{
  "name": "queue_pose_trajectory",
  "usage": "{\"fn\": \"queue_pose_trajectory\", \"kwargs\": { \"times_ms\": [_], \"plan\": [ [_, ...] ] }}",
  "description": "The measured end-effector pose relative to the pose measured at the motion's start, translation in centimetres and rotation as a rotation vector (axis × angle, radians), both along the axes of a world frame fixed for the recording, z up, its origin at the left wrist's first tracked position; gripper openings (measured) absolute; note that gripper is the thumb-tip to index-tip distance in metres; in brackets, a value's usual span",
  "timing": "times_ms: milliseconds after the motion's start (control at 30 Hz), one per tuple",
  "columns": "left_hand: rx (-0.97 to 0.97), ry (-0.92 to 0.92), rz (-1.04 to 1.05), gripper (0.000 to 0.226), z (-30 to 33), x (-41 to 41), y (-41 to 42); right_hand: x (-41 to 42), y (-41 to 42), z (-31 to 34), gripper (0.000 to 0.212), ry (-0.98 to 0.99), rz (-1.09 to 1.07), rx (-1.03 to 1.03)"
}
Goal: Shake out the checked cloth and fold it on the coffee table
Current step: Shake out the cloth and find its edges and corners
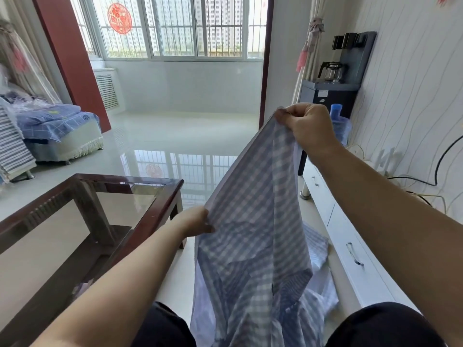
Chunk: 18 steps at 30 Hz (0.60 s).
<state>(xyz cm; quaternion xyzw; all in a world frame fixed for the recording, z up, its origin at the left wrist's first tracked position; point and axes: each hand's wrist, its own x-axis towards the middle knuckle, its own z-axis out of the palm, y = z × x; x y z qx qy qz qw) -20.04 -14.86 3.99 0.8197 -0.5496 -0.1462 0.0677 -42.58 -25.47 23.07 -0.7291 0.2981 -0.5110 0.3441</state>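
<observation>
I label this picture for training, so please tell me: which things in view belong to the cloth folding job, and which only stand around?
Belong to the job:
checked cloth
coffee table
left hand
right hand

Only standing around:
water dispenser
water bottle
white cabinet
sofa

Both hands (198,222) (309,127) hold checked cloth (253,226) aloft
</observation>
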Motion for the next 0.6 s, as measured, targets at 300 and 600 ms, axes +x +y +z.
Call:
{"fn": "queue_pose_trajectory", "kwargs": {
  "times_ms": [300,600],
  "plan": [
    [-0.667,0.542,0.102,0.043,-0.6,3.4,1.7,-2.9,-4.4,0.6,0.014,-0.166,-0.264,0.127],
    [-0.323,0.293,-0.145,0.054,-2.7,-3.8,2.1,-3.1,-5.5,0.8,0.022,-0.191,-0.273,0.191]
  ]
}}
